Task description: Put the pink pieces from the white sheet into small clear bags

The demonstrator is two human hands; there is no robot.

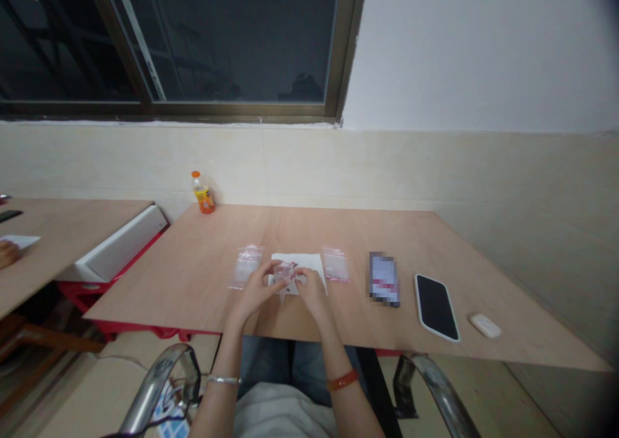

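Observation:
Over a white sheet of paper [302, 257], both hands meet around a small clear, pinkish plastic item [284, 271], perhaps a bag; its exact kind is too small to tell. My left hand [258, 291] has its thumb and fingers closed on the item's left side. My right hand [312, 289] pinches at its right edge with thumb and forefinger. Just left of the paper lies a clear zip bag [247, 267]. Another zip bag [335, 265], with pink along its edges, lies to the right of the paper.
A phone with a blurred screen [383, 280], a dark-screened white device [436, 307] and a white rounded case [485, 326] lie on the right. An orange drink bottle [203, 194] stands at the back left. Metal chair arms [159, 380] flank me below the wooden table [159, 283].

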